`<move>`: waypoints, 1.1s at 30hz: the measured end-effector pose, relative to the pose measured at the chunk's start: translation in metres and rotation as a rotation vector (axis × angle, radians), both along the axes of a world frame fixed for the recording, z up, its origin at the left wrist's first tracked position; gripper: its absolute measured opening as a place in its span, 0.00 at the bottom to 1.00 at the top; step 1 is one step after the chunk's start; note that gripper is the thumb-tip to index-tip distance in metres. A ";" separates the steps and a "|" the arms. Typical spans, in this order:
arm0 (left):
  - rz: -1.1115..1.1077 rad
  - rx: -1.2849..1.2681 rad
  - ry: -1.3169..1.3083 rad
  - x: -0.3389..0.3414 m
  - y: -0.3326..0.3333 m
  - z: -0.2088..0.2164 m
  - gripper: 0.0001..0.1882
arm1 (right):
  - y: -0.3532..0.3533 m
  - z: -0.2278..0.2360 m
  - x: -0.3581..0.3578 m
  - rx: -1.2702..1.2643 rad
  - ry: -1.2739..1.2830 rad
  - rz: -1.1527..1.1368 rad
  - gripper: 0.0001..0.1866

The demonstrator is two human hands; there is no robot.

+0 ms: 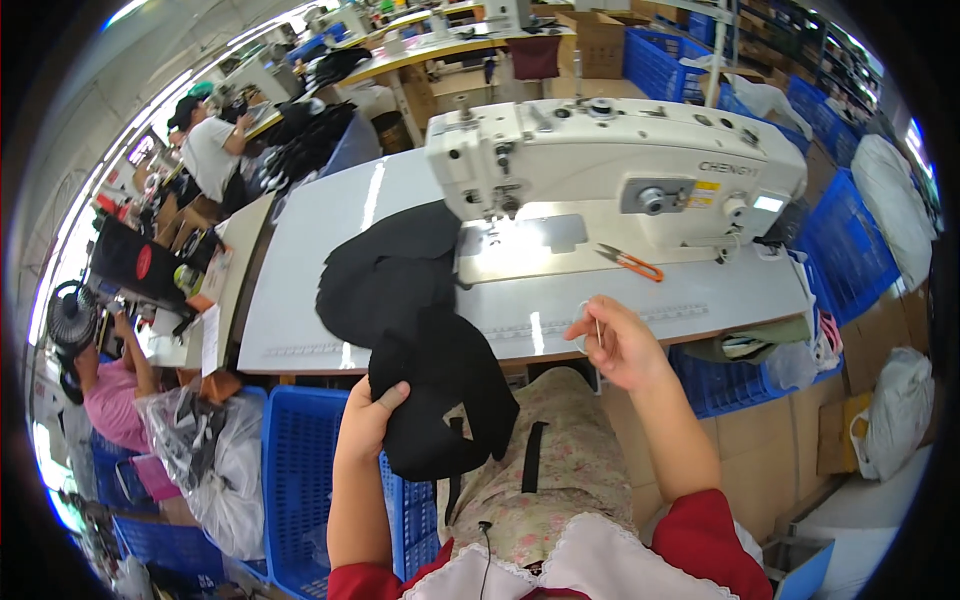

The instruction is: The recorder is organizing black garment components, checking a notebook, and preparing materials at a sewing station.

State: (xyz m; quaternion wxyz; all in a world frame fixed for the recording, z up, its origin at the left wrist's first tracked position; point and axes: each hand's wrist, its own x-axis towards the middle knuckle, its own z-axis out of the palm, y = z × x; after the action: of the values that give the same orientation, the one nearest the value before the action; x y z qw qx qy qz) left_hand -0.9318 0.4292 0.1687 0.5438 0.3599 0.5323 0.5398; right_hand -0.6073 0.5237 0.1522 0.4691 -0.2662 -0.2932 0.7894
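My left hand (385, 405) is closed on the edge of a black fabric piece (455, 385), which hangs over the table's front edge and has a small opening through it. More black fabric (390, 270) lies on the white table beside the sewing machine (610, 160); where the two pieces meet, I cannot tell if they are joined. My right hand (615, 340) is raised over the table's front edge, fingers curled together around a thin white loop-like thing (583, 318) too small to name. Thread snips with orange handles (640, 267) rest on the machine bed, beyond that hand.
A ruler strip (620, 323) runs along the front of the table (310, 230). Blue plastic crates (300, 480) stand to the left, and another (720, 385) sits under the table at right. Two other people (210, 150) work at the left, one near a fan (73, 315).
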 end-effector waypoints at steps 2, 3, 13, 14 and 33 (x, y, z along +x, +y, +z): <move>0.041 0.005 -0.024 -0.008 -0.007 0.001 0.15 | -0.020 0.011 -0.029 -0.170 0.170 0.071 0.12; 0.078 0.019 -0.046 -0.011 -0.010 0.001 0.16 | -0.028 0.008 -0.040 -0.171 0.171 0.085 0.12; 0.157 0.103 0.153 -0.033 -0.033 0.010 0.14 | -0.079 -0.055 -0.112 -0.255 0.332 0.493 0.30; 0.132 0.093 0.291 -0.030 -0.035 0.015 0.12 | -0.081 -0.051 -0.118 -0.256 0.334 0.494 0.30; 0.462 0.371 0.219 0.018 -0.074 -0.010 0.13 | -0.094 -0.061 -0.168 -0.295 0.845 0.366 0.27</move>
State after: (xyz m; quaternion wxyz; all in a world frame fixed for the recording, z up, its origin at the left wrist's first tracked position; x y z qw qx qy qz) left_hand -0.9136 0.3548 0.1585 0.2713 0.3784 0.5477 0.6952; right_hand -0.7753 0.4301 0.0908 0.3578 0.0700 -0.0037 0.9312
